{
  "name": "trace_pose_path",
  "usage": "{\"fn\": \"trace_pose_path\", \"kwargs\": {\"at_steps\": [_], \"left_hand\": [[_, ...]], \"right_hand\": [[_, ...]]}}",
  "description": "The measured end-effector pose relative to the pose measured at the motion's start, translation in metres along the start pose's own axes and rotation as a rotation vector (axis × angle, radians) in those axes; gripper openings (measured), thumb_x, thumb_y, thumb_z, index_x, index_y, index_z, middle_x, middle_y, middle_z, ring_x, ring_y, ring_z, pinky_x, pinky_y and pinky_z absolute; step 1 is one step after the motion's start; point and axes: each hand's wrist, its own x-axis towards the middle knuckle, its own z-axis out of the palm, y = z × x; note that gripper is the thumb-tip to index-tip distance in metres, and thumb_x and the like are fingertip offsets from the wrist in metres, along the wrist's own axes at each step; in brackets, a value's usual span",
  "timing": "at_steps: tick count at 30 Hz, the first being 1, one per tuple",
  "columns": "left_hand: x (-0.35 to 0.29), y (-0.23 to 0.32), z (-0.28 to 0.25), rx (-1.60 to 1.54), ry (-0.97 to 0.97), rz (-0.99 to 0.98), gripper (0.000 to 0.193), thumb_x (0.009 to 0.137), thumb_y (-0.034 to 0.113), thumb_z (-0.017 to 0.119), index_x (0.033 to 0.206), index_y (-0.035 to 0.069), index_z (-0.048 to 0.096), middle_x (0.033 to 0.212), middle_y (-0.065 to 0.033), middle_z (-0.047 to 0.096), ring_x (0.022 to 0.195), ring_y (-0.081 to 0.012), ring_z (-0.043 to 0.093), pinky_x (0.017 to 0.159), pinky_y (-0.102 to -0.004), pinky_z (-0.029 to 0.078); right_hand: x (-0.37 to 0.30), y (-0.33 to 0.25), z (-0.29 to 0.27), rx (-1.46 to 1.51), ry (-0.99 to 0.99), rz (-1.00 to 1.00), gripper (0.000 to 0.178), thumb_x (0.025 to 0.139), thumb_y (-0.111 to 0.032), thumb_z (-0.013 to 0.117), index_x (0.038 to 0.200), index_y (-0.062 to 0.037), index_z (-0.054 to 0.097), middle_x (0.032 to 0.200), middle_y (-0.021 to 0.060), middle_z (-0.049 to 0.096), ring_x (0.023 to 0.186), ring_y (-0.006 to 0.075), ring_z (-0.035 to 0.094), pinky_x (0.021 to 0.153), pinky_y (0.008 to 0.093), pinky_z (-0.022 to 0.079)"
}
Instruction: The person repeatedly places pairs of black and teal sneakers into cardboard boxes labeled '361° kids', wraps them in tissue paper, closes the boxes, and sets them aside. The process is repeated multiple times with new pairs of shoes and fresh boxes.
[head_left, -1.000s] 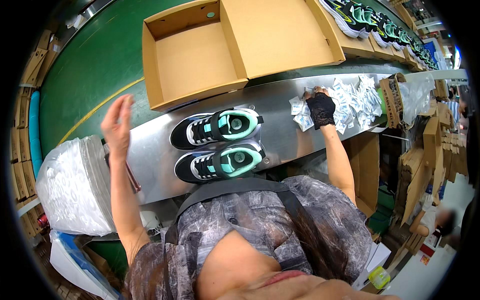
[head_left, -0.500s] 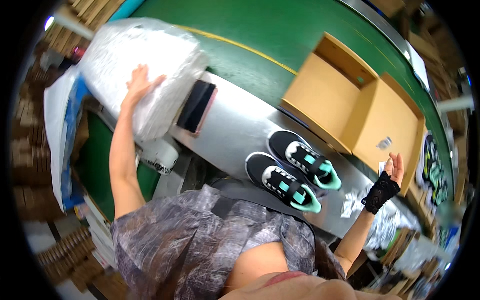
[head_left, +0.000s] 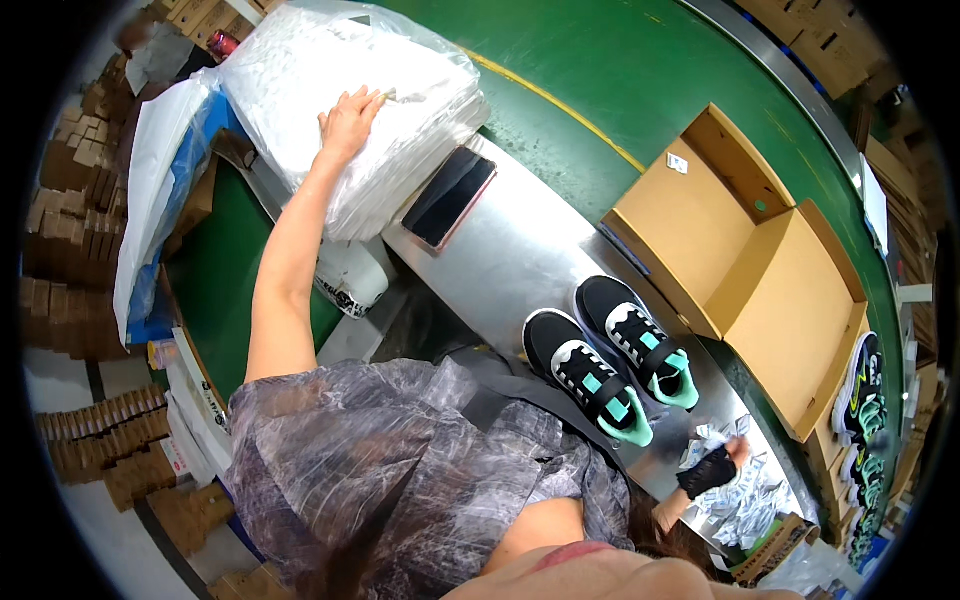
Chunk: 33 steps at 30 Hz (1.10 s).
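Note:
My left hand (head_left: 348, 122) lies on a thick stack of thin white sheets (head_left: 410, 110) in clear plastic, its fingers stretched out on top. My right hand (head_left: 737, 452), in a black lace fingerless glove (head_left: 706, 473), is low over a pile of small white sachets (head_left: 745, 500). Its fingers are blurred, and whether they hold a sachet is unclear. Between my hands, a pair of black, white and mint-green sneakers (head_left: 590, 375) stands on the metal table (head_left: 520, 235). Beyond them is an open brown shoe box (head_left: 690, 220), with one white sachet (head_left: 678, 163) inside.
A dark phone (head_left: 448, 198) with a pinkish edge lies beside the sheet stack. More sneakers (head_left: 862, 400) line the far right. Beyond the table runs a green surface (head_left: 570, 60) with a yellow line. Cardboard stacks (head_left: 85, 220) and another person (head_left: 160, 55) are at the left.
My right hand has moved from beside the box lid down to the sachets. A white sachet that was over the lid is now in the other half of the box. The view has shifted.

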Motion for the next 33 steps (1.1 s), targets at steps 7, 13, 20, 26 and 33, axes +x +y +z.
{"fn": "trace_pose_path", "kwargs": {"at_steps": [7, 13, 20, 26, 33], "left_hand": [[0.02, -0.007, -0.083, -0.232, 0.353, 0.197, 0.021, 0.081, 0.026, 0.059, 0.081, 0.005, 0.066, 0.071, -0.0141, 0.061, 0.065, -0.0248, 0.059, 0.061, -0.0323, 0.045], [0.011, 0.194, -0.136, -0.704, 0.128, 0.387, 0.023, 0.091, 0.021, 0.046, 0.095, 0.001, 0.057, 0.059, 0.001, 0.051, 0.044, -0.0054, 0.049, 0.04, -0.0198, 0.039], [-0.045, 0.417, -0.077, -1.273, -0.571, 0.73, 0.023, 0.092, 0.019, 0.043, 0.092, -0.003, 0.046, 0.061, -0.0111, 0.058, 0.05, -0.0175, 0.061, 0.044, -0.027, 0.049], [-0.067, 0.477, -0.01, -0.788, 0.096, 1.301, 0.059, 0.079, 0.036, 0.061, 0.12, 0.0, 0.041, 0.115, -0.0196, 0.049, 0.111, -0.0287, 0.047, 0.092, -0.0417, 0.037], [-0.037, 0.366, 0.07, 0.005, -0.102, 1.001, 0.059, 0.084, 0.053, 0.041, 0.124, 0.01, 0.044, 0.127, -0.0143, 0.041, 0.127, -0.0287, 0.028, 0.098, -0.0591, 0.019]], "right_hand": [[0.012, -0.058, -0.02, -0.274, 0.165, -0.408, 0.029, 0.083, -0.017, 0.057, 0.105, 0.0023, 0.055, 0.116, 0.0172, 0.05, 0.109, 0.0306, 0.047, 0.094, 0.0394, 0.035], [0.053, -0.202, 0.001, 0.083, -0.131, -0.622, 0.042, 0.072, -0.005, 0.062, 0.112, -0.0017, 0.051, 0.12, 0.0166, 0.049, 0.106, 0.0281, 0.049, 0.09, 0.036, 0.039], [0.065, -0.318, 0.08, 0.864, -0.739, -0.344, 0.084, 0.071, -0.028, 0.072, 0.134, -0.004, 0.022, 0.116, 0.0161, 0.051, 0.102, 0.0213, 0.053, 0.086, 0.0336, 0.042], [0.175, -0.207, 0.075, 0.659, -0.099, 0.061, 0.052, 0.074, -0.012, 0.067, 0.117, -0.001, 0.04, 0.091, 0.0067, 0.054, 0.079, 0.0122, 0.051, 0.072, 0.0263, 0.044], [0.242, -0.024, -0.049, -0.005, 0.565, -0.093, 0.058, 0.072, -0.027, 0.069, 0.113, 0.0057, 0.044, 0.099, 0.0183, 0.057, 0.087, 0.0266, 0.055, 0.08, 0.0349, 0.043]]}}
